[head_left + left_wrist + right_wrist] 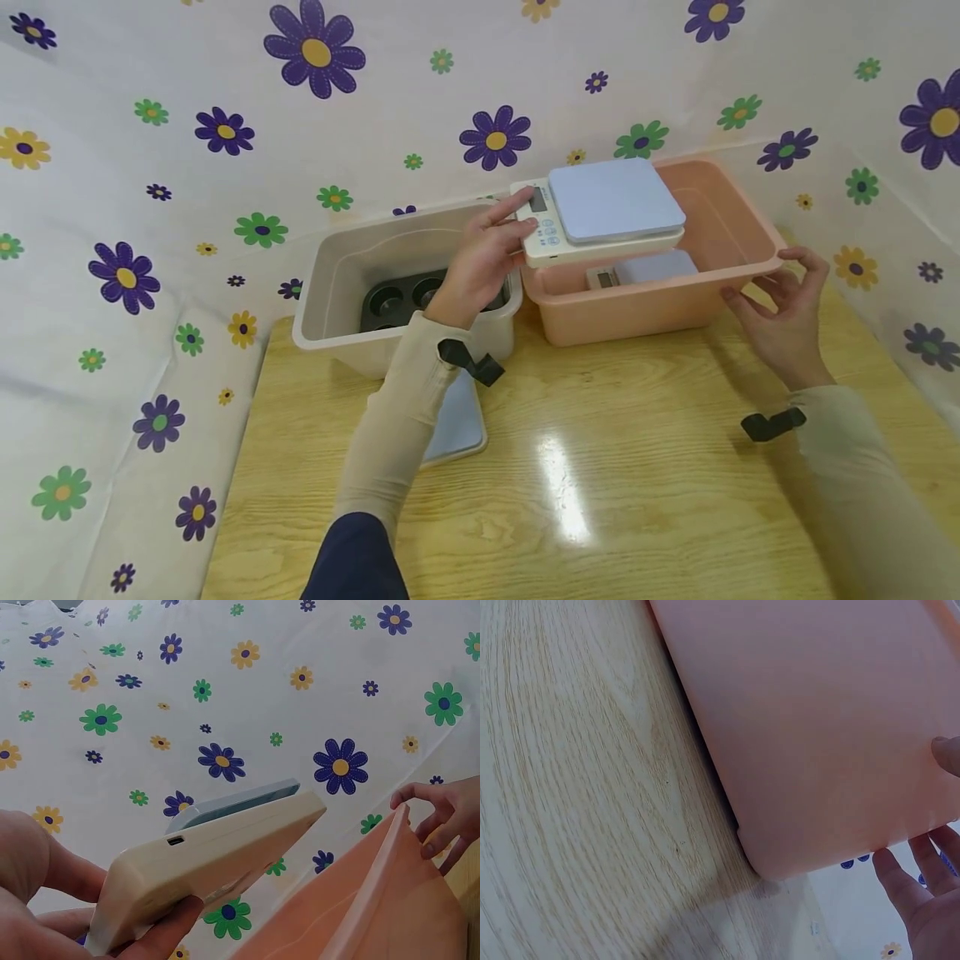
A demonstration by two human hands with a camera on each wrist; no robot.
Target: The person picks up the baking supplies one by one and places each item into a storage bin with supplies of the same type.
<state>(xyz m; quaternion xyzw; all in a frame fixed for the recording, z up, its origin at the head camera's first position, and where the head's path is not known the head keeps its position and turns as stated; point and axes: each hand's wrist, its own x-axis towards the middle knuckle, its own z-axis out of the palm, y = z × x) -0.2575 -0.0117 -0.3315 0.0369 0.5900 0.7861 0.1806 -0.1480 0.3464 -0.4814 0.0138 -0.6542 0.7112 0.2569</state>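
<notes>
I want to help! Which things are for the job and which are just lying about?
For the job:
digital kitchen scale, held by left fingers
peach tub, held by right fingers
probably the second scale inside it

Probably lying about:
beige tub
muffin pan inside it
pale-blue-topped thing, partly hidden

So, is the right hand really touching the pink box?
Touching. The left wrist view shows it: the right hand has a fingertip resting over the top corner of the pink box, with no gap between them.
</notes>
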